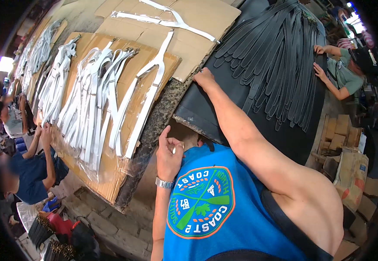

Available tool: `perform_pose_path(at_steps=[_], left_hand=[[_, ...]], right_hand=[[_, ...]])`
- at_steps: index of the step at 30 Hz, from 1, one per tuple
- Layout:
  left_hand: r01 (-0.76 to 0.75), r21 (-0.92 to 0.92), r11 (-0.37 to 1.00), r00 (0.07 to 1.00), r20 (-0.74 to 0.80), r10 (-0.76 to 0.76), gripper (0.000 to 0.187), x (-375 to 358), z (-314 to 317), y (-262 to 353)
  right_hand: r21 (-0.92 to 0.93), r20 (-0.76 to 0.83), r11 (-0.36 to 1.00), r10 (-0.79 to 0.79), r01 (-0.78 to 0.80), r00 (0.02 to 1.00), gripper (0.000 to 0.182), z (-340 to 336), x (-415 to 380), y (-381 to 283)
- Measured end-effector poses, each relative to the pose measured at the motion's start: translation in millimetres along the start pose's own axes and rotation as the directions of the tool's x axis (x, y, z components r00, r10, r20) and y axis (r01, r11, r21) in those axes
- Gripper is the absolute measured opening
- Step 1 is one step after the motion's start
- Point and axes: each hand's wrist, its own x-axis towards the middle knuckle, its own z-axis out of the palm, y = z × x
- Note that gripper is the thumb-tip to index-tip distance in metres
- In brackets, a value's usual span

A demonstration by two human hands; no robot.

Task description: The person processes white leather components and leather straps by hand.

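My left hand [170,155], with a metal watch [164,182] on its wrist, is raised in front of my blue shirt [206,204]. Its fingers are mostly curled, one finger points up, and a small whitish bit shows at the fingertips, too small to name. Stretched forward, my right hand [204,78] is closed at the edge of the black sheet [202,104], by the cardboard [182,71]. A small dark thing shows at its fingertips; I cannot make out what. White elastic suspenders [156,65] in clear plastic lie nearest, to the left.
Bundles of white suspenders [95,91] cover the cardboard at left. Black straps [276,65] fan over the black sheet. A person in dark blue [34,178] handles white straps; another in green [349,71] touches black straps. Cardboard boxes [349,178] stand at right.
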Motion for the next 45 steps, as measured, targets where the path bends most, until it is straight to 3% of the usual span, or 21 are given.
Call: perform_pose_path(at_steps=[1,4,7,11,15,17,20,23,26,29,32,36,41,45], left_hand=[[-0.003,0.002,1.0,1.0,-0.002,0.003,0.061,0.0,-0.4,1.0],[-0.01,-0.008,1.0,1.0,-0.013,0.01,0.061,-1.1,-3.0,0.8],[-0.003,-0.026,1.0,0.999,-0.04,0.002,0.061,-5.4,-7.5,-2.7],[0.037,-0.055,0.998,0.996,-0.077,-0.041,0.062,-8.2,-10.7,-2.7],[0.059,-0.115,0.992,0.991,-0.11,-0.072,0.062,-5.0,-8.2,2.0],[0.044,-0.146,0.988,0.995,-0.084,-0.057,0.063,-0.4,-4.9,4.2],[0.032,-0.231,0.972,0.999,-0.02,-0.038,0.063,8.8,5.3,13.7],[0.032,-0.289,0.957,0.999,0.028,-0.025,0.066,15.6,16.3,23.3],[0.029,-0.287,0.957,0.999,0.052,-0.015,0.067,20.1,27.8,34.4],[0.041,-0.277,0.96,0.996,0.084,-0.018,0.068,22.1,36.4,37.1],[0.016,-0.21,0.978,0.997,0.082,0.001,0.071,21.8,40.3,37.7],[-0.049,-0.072,0.996,0.998,0.042,0.052,0.074,18.9,35.2,36.1],[-0.036,-0.106,0.994,0.999,-0.012,0.035,0.078,16.0,26.8,33.6],[-0.019,-0.127,0.992,1.0,-0.005,0.018,0.084,13.5,20.8,27.2]], right_hand=[[-0.018,-0.029,1.0,-0.024,0.023,0.999,0.033,1.9,2.6,1.9],[0.176,0.119,0.983,0.031,-0.052,0.992,0.035,-11.6,-10.0,1.9],[0.159,0.178,0.985,0.034,-0.063,0.983,0.039,-34.4,-35.3,-12.7],[0.158,0.125,0.987,-0.059,0.039,0.99,0.031,-44.3,-28.0,28.0],[0.095,0.17,0.991,-0.105,0.09,0.98,0.027,-73.9,-52.9,76.0],[0.023,0.193,0.992,-0.124,0.122,0.973,0.027,-96.8,-84.7,78.4],[-0.006,0.167,0.953,-0.298,0.303,0.94,0.028,-111.4,-132.0,74.4],[0.154,0.27,0.92,-0.39,0.36,0.881,0.03,-123.3,-187.3,40.4],[0.246,0.408,0.899,-0.436,0.363,0.802,0.034,-129.4,-222.1,8.1],[0.369,0.504,0.899,-0.405,0.234,0.763,0.02,-119.2,-233.6,-8.5],[0.298,0.558,0.919,-0.386,0.257,0.734,0.018,-110.6,-229.3,-9.9],[0.312,0.556,0.897,-0.439,0.312,0.706,0.017,-103.6,-232.0,-9.3],[0.386,0.553,0.893,-0.424,0.23,0.717,0.024,-105.9,-234.0,-15.4],[0.358,0.574,0.892,-0.443,0.275,0.689,0.023,-104.9,-228.0,-15.5]])
